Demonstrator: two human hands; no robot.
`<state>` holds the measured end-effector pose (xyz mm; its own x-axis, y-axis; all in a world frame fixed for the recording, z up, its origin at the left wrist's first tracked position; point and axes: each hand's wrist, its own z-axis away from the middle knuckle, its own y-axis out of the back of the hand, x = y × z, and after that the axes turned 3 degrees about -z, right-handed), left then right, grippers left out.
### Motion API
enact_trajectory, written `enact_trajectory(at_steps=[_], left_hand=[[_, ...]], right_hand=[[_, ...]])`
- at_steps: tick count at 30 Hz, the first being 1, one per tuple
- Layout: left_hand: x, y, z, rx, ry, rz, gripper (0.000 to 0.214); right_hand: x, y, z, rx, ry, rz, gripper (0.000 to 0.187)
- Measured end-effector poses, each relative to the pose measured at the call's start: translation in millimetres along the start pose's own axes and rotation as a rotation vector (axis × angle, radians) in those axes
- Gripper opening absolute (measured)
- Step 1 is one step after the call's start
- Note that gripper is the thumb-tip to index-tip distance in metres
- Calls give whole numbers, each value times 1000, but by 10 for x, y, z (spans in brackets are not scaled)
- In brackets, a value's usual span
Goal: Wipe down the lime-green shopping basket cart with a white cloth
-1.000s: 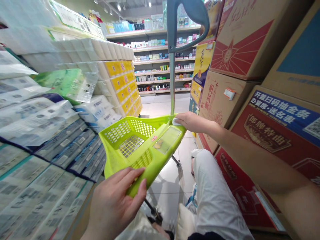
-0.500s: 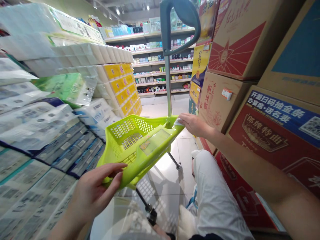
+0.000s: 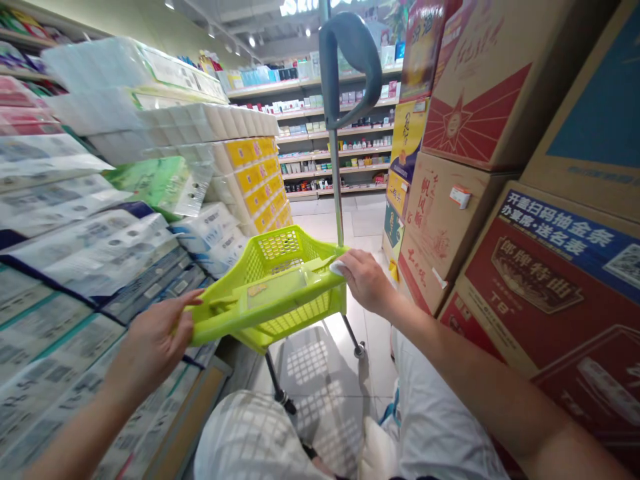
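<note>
A lime-green plastic shopping basket (image 3: 280,267) on wheels stands in the aisle in front of me, with a tall grey pull handle (image 3: 350,67) rising behind it. My left hand (image 3: 150,343) grips the basket's near left corner. My right hand (image 3: 365,280) presses a small white cloth (image 3: 337,267) against the basket's right rim, fingers curled over it. The inside of the basket shows nothing in it. My legs in white trousers (image 3: 430,413) are below.
Stacked packs of tissue and toilet paper (image 3: 100,220) fill the left side. Brown and red cardboard cartons (image 3: 500,187) are piled on the right. The tiled aisle floor (image 3: 325,373) runs ahead to shelves of goods (image 3: 340,133) at the back.
The basket has tipped from tilted toward level and swung left. My left hand slid left along its near edge. My right hand with the cloth moved down and left along the rim.
</note>
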<state>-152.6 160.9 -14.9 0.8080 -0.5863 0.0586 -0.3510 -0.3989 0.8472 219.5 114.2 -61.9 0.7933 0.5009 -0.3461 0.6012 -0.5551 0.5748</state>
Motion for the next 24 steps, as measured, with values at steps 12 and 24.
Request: enact_trajectory(at_steps=[12, 24], left_hand=[[1026, -186, -313, 29, -133, 83, 40], [1337, -211, -41, 64, -107, -24, 43]], right_hand=[[-866, -406, 125, 25, 90, -158, 19], [-784, -277, 642, 324, 56, -468, 21]])
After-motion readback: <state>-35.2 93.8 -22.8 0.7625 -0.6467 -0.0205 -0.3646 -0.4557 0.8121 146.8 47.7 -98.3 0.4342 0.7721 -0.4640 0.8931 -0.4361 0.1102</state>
